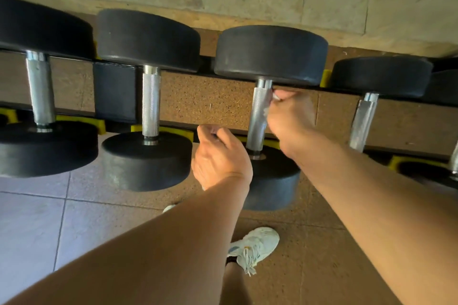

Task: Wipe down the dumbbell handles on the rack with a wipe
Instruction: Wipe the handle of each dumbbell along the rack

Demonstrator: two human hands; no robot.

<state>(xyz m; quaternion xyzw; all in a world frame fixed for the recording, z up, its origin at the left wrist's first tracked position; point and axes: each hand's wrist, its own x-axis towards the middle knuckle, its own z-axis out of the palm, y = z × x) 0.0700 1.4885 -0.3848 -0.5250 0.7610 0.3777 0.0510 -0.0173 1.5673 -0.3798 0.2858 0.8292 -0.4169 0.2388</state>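
Note:
Several black dumbbells with knurled steel handles lie across a black rack with yellow cradles. My right hand presses against the right side of the third dumbbell's handle, and a bit of white wipe shows at its fingertips near the top of the handle. Just left of that handle's lower end, my left hand hovers over the rack's front rail with its fingers curled and nothing visible in them. It rests partly in front of the near weight.
Other dumbbell handles stand to the left, far left and right. Below the rack are cork-coloured floor mats and grey tiles. My white sneaker stands on the floor under the rack. A stone wall runs behind.

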